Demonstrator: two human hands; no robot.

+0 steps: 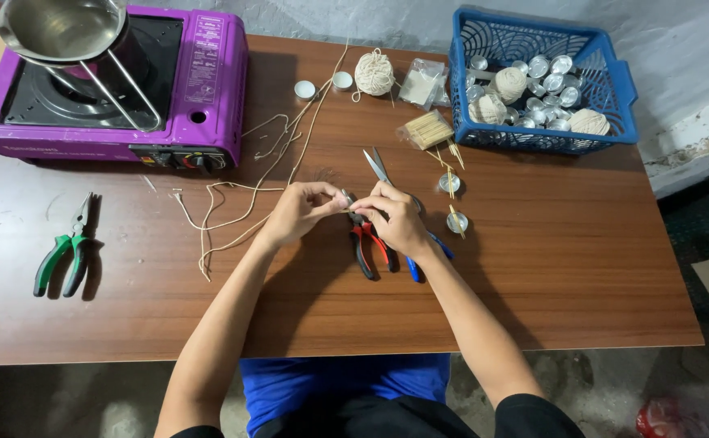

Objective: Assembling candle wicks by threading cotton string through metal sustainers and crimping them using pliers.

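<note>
Head view shows your left hand (301, 209) and right hand (393, 219) pinched together on a small wick piece (346, 209), held above the red pliers (369, 243) on the tabletop (549, 268), probably for steadier fine work.

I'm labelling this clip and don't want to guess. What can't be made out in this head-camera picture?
- What the left hand and right hand pinch between them: too small, covered by fingertips.
- Red-handled pliers and blue-handled scissors: middles hidden under the right hand.
- Steel saucepan on the purple gas stove: cut off by the top edge.
- Small metal cups in the blue plastic basket: contents too small to tell.
</note>
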